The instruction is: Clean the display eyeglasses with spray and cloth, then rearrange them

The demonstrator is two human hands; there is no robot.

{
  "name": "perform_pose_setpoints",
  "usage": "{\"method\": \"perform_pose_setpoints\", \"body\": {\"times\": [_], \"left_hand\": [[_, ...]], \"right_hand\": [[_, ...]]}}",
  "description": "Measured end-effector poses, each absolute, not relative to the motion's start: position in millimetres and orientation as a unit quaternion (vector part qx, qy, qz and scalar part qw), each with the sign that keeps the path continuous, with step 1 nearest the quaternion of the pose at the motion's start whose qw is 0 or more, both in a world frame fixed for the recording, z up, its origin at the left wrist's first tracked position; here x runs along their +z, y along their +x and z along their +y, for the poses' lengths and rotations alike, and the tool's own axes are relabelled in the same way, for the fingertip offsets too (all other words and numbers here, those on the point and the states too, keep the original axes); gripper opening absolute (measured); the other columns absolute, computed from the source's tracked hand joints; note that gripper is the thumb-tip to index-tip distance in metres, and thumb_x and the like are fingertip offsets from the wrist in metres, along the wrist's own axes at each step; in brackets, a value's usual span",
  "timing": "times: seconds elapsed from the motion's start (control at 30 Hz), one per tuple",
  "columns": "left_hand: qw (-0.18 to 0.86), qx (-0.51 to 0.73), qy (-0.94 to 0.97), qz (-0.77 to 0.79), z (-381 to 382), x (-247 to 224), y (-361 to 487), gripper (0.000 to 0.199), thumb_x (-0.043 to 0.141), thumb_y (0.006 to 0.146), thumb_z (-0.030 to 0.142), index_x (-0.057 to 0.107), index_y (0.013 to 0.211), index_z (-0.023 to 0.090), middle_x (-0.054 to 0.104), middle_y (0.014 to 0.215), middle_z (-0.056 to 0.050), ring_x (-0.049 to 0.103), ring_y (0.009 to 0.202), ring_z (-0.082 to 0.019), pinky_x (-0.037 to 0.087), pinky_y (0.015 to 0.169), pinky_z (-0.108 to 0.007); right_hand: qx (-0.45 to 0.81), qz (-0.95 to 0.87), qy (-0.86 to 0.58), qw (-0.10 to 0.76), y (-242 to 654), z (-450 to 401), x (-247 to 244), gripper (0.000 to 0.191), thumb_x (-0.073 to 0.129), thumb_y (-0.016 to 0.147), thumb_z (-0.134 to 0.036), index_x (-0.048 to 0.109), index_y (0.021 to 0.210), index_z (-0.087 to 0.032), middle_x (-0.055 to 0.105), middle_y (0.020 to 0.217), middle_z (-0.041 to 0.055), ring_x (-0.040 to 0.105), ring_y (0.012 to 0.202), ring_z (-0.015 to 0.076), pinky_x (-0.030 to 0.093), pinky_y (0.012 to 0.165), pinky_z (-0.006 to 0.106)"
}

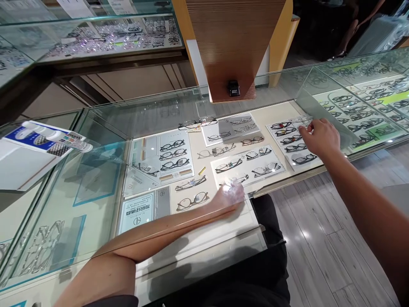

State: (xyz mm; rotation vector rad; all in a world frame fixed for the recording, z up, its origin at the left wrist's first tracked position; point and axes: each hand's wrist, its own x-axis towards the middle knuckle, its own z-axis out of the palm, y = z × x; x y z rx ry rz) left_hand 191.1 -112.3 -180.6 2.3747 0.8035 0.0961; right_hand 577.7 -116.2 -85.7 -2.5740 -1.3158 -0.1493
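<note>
Left hand blurred, palm down, at the near edge of a white card of eyeglass frames; open or closed impossible to tell. Right hand half curled, fingertips on a card of dark frames, grip unclear. Left of the left hand, loose frames on a cream display board, inside a glass counter.

The left forearm and right forearm are bare; a dark sleeve, seemingly short, shows at the bottom edge.
</note>
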Motion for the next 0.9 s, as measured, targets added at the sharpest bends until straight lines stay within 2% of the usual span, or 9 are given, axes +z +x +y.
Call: {"method": "perform_pose_setpoints", "body": {"times": [0.1, 0.2, 0.27, 0.33, 0.43, 0.53, 0.6, 0.7, 0.9], "left_hand": [[0.465, 0.010, 0.854, 0.231, -154.9, -162.1, 181.3, 0.050, 0.027, 0.110, 0.056, 0.043, 0.075, 0.024, 0.051, 0.069, -0.001, 0.054, 0.064, -0.018, 0.046, 0.060, -0.037], [0.757, -0.029, 0.620, 0.204, -183.0, -135.3, 170.1, 0.065, 0.037, 0.105, 0.073, 0.026, 0.068, 0.021, 0.025, 0.061, 0.003, 0.024, 0.056, -0.013, 0.023, 0.055, -0.035], [0.803, -0.034, 0.565, 0.186, -190.6, -106.4, 162.9, 0.071, 0.042, 0.103, 0.076, 0.022, 0.064, 0.020, 0.018, 0.059, 0.004, 0.016, 0.057, -0.012, 0.015, 0.056, -0.036], [0.761, -0.054, 0.632, 0.135, -189.9, -70.5, 157.2, 0.071, 0.042, 0.105, 0.074, 0.026, 0.061, 0.020, 0.021, 0.055, 0.004, 0.018, 0.053, -0.011, 0.013, 0.054, -0.036], [0.636, 0.032, 0.765, 0.098, -170.5, -21.4, 154.2, 0.060, 0.062, 0.102, 0.057, 0.038, 0.062, 0.019, 0.038, 0.055, 0.004, 0.031, 0.053, -0.010, 0.027, 0.054, -0.031], [0.319, 0.160, 0.894, 0.269, -122.1, -1.4, 156.3, 0.040, 0.046, 0.111, 0.042, 0.057, 0.080, 0.019, 0.063, 0.080, -0.004, 0.052, 0.071, -0.016, 0.040, 0.069, -0.033], [0.122, 0.183, 0.911, 0.348, -76.5, -6.1, 157.1, 0.025, 0.046, 0.110, 0.029, 0.067, 0.101, 0.019, 0.072, 0.113, -0.011, 0.060, 0.103, -0.025, 0.044, 0.089, -0.041], [-0.039, 0.158, 0.900, 0.404, -7.4, -25.6, 156.1, 0.023, 0.051, 0.105, 0.019, 0.071, 0.118, 0.020, 0.069, 0.141, -0.011, 0.049, 0.134, -0.034, 0.037, 0.104, -0.052], [-0.106, 0.112, 0.897, 0.414, 62.4, -52.7, 161.9, 0.026, 0.065, 0.099, 0.022, 0.074, 0.121, 0.011, 0.056, 0.159, -0.016, 0.035, 0.143, -0.035, 0.032, 0.110, -0.055]], "right_hand": [[-0.047, -0.450, -0.884, 0.115, 577.5, -116.1, -85.0, 0.034, 0.049, 0.095, -0.055, 0.050, 0.081, -0.024, 0.069, 0.117, 0.0177, 0.061, 0.105, 0.0349, 0.047, 0.090, 0.048], [-0.043, -0.448, -0.887, 0.101, 577.1, -115.9, -84.0, 0.034, 0.048, 0.096, -0.055, 0.052, 0.084, -0.023, 0.069, 0.120, 0.0185, 0.060, 0.105, 0.0340, 0.045, 0.088, 0.046], [-0.041, -0.450, -0.887, 0.096, 576.7, -116.1, -83.4, 0.035, 0.046, 0.097, -0.055, 0.051, 0.084, -0.023, 0.069, 0.122, 0.0185, 0.060, 0.106, 0.0339, 0.043, 0.087, 0.045], [-0.039, -0.451, -0.887, 0.094, 576.0, -116.8, -82.9, 0.036, 0.046, 0.098, -0.056, 0.051, 0.084, -0.023, 0.069, 0.122, 0.0179, 0.061, 0.106, 0.0334, 0.042, 0.085, 0.044], [-0.035, -0.453, -0.886, 0.095, 574.8, -118.1, -82.2, 0.037, 0.045, 0.099, -0.057, 0.050, 0.084, -0.023, 0.069, 0.122, 0.0175, 0.061, 0.106, 0.0330, 0.040, 0.083, 0.044], [-0.034, -0.456, -0.885, 0.093, 574.0, -119.1, -81.5, 0.038, 0.043, 0.100, -0.058, 0.050, 0.084, -0.023, 0.069, 0.123, 0.0178, 0.061, 0.108, 0.0331, 0.038, 0.083, 0.044], [-0.035, -0.458, -0.884, 0.092, 574.0, -119.2, -81.2, 0.038, 0.043, 0.100, -0.057, 0.050, 0.084, -0.023, 0.069, 0.123, 0.0178, 0.061, 0.109, 0.0332, 0.038, 0.084, 0.044], [-0.037, -0.457, -0.884, 0.091, 574.5, -118.5, -81.5, 0.037, 0.044, 0.100, -0.056, 0.050, 0.085, -0.023, 0.069, 0.124, 0.0186, 0.061, 0.111, 0.0332, 0.038, 0.084, 0.044], [-0.038, -0.459, -0.883, 0.091, 576.2, -116.8, -83.5, 0.037, 0.044, 0.100, -0.056, 0.051, 0.085, -0.023, 0.069, 0.124, 0.0201, 0.062, 0.113, 0.0350, 0.041, 0.086, 0.045]]}}
